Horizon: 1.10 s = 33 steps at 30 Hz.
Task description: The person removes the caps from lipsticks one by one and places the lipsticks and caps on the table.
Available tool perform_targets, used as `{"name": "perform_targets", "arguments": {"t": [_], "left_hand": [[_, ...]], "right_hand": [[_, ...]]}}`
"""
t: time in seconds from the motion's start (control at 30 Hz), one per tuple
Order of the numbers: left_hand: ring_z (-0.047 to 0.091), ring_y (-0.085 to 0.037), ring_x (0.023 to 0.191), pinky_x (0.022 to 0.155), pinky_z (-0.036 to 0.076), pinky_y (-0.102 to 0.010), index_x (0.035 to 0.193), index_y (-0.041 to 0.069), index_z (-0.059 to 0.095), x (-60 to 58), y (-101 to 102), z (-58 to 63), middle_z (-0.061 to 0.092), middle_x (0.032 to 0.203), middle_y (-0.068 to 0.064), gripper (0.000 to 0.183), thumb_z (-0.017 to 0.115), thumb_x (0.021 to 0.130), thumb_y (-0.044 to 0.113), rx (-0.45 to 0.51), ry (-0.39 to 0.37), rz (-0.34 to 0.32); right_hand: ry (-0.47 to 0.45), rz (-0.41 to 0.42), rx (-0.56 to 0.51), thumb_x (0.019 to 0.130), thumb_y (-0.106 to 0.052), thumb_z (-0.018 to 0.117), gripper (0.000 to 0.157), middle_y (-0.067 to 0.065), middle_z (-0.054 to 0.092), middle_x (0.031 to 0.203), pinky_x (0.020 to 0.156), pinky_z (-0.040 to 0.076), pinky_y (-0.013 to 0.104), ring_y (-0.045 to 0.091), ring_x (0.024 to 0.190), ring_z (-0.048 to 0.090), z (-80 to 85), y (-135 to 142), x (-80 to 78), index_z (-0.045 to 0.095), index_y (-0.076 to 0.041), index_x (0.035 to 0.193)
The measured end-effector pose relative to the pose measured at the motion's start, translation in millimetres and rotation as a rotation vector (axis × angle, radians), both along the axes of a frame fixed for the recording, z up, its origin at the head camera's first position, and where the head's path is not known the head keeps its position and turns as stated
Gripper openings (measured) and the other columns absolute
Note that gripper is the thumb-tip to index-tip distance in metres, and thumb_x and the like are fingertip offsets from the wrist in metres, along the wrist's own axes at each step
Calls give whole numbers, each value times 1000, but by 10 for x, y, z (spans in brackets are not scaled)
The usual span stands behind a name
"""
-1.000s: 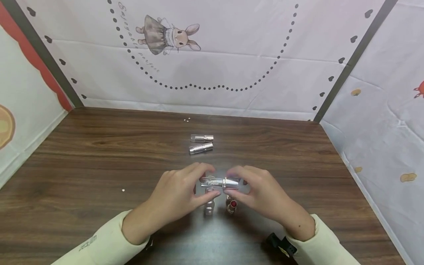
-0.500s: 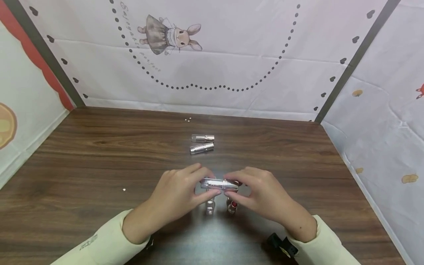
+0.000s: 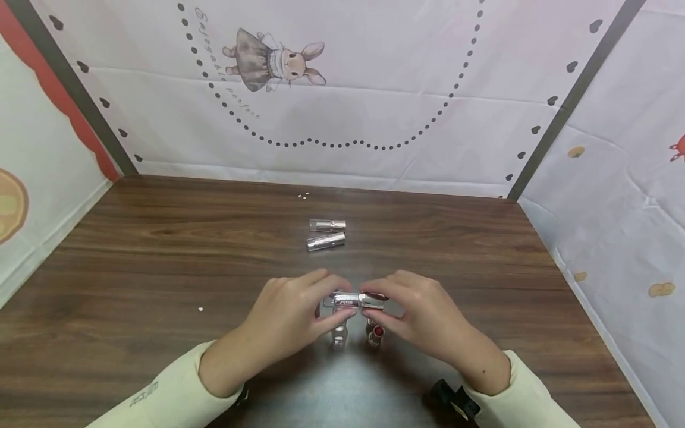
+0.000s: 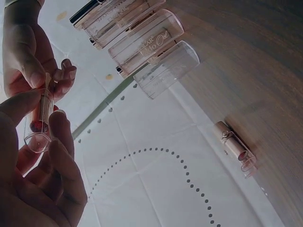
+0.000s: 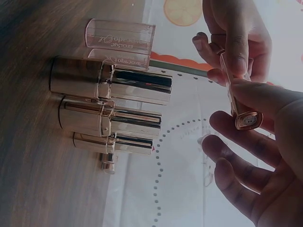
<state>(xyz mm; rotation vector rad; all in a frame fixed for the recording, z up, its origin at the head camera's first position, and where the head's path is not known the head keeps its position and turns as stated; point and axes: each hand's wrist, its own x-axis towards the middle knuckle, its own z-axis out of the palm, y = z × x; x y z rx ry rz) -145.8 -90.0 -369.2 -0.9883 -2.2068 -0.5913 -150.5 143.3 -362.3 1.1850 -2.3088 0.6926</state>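
In front of me both hands hold one lipstick [image 3: 346,301] sideways, its clear cap to the left and its shiny metallic base to the right. The left hand [image 3: 294,309] pinches the cap between thumb and fingers. At the other end, the right hand [image 3: 420,302] grips the base. The left wrist view shows the red bullet inside the transparent cap. Below the hands, several clear caps [image 4: 166,71] stand upright in a row. Beside them is a row of uncapped lipsticks [image 5: 111,85], also upright; the hands hide most of both rows from the head view.
Two capped lipsticks lie on the wooden table [image 3: 134,267] beyond the hands, one straight [image 3: 327,225] and one slanted [image 3: 326,241]. Small white bits [image 3: 303,195] lie near the back edge, another [image 3: 200,309] at left. Printed cloth walls [image 3: 374,71] enclose the table.
The held lipstick has turned about its length, so the lettering on its cap faces differently. Both hands keep their grip at nearly the same spot; the lipsticks lying at the back have stayed put.
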Motion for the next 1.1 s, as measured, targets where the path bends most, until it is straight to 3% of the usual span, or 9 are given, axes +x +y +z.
{"name": "perform_targets", "arguments": {"t": [0.47,0.77,1.1], "left_hand": [[47,-1,48,42,29,-17,95,19,70,2,6,-18,67,77,11,27,83,79,37,8,-11,-5],[45,1,47,42,27,-14,100,19,70,-6,2,-1,63,76,10,26,76,86,40,-19,-18,-58],[46,0,47,42,28,-15,104,19,69,-4,10,-4,62,77,9,25,74,88,39,-39,-16,-55]], "right_hand": [[-25,0,26,82,-19,83,27,-3,74,89,67,54,22,6,78,66,14,12,23,74,-11,106],[-116,1,40,84,-20,82,29,-3,73,91,69,55,22,7,80,67,70,47,36,74,-11,110],[-137,-8,56,85,-22,80,29,-3,73,94,70,55,23,7,82,68,99,57,40,73,-13,112]]}}
